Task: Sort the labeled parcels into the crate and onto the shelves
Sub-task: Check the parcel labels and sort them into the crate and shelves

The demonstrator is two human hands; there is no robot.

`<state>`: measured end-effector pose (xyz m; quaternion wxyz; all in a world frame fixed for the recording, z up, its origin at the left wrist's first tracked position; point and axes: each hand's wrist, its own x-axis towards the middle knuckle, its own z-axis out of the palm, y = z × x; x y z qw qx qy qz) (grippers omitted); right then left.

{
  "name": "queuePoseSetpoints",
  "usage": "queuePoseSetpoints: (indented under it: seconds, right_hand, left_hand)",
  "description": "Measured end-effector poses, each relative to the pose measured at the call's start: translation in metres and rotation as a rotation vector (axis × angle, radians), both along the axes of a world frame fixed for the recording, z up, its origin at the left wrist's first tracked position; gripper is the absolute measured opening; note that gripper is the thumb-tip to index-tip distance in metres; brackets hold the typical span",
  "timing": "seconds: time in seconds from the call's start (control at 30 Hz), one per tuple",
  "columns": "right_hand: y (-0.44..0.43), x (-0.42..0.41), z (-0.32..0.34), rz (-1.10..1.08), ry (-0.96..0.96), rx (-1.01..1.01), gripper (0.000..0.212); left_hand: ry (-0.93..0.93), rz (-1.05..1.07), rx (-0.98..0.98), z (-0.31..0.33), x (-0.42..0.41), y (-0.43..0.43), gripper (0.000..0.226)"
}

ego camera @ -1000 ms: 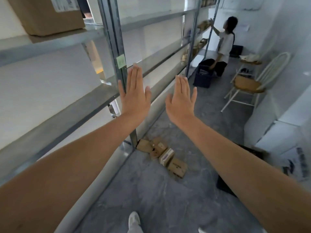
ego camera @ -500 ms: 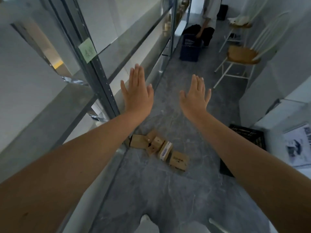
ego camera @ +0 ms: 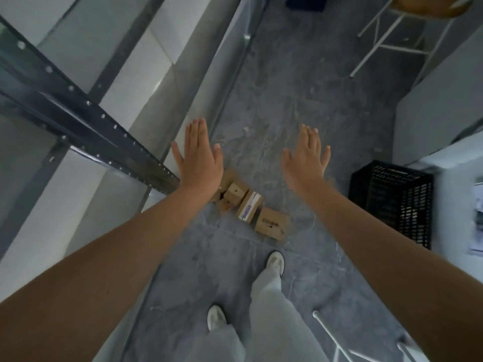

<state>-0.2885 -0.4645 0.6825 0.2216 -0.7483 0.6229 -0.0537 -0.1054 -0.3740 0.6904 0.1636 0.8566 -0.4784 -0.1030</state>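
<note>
Several small cardboard parcels (ego camera: 249, 207) lie in a row on the grey floor, close to the foot of the metal shelving (ego camera: 78, 111) on the left. The nearest parcel (ego camera: 271, 223) carries dark print; the one beside it (ego camera: 249, 207) has a white label. My left hand (ego camera: 200, 159) is stretched out flat above the far end of the row, fingers straight, holding nothing. My right hand (ego camera: 304, 159) is also flat and empty, held over bare floor to the right of the parcels. A black plastic crate (ego camera: 392, 202) stands on the floor at the right.
A white chair (ego camera: 392, 40) with a wooden seat stands at the top right, and another dark crate (ego camera: 305, 2) shows at the top edge. White cabinets line the right wall. My feet (ego camera: 274, 262) stand just short of the parcels. A white metal frame (ego camera: 337, 338) is at lower right.
The view has tilted down from the shelves to the floor. Both flat hands have spread apart and now hover over the parcels and floor. The other person has left the view.
</note>
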Motion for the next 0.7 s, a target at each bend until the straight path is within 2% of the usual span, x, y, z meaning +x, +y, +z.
queuePoseSetpoints:
  seconds: [0.23,0.43,0.53,0.7]
  right_hand:
    - [-0.077,0.0,-0.097,0.179,0.167,0.11,0.065]
    - [-0.094,0.031,-0.24,0.387,0.244,0.186,0.063]
    - [-0.095,0.054,-0.324,0.428,0.246,0.272,0.06]
    - [-0.086,0.096,-0.454,0.408,0.133,0.478,0.053]
  left_hand:
    - [0.172,0.225,0.133,-0.123,-0.005,-0.036,0.064]
    - [0.353,0.349,0.202,-0.266,0.01,-0.017,0.066]
    - [0.532,0.486,0.229,-0.354,0.019,0.0,0.061]
    - [0.838,0.664,0.309,-0.492,0.029,0.004,0.051]
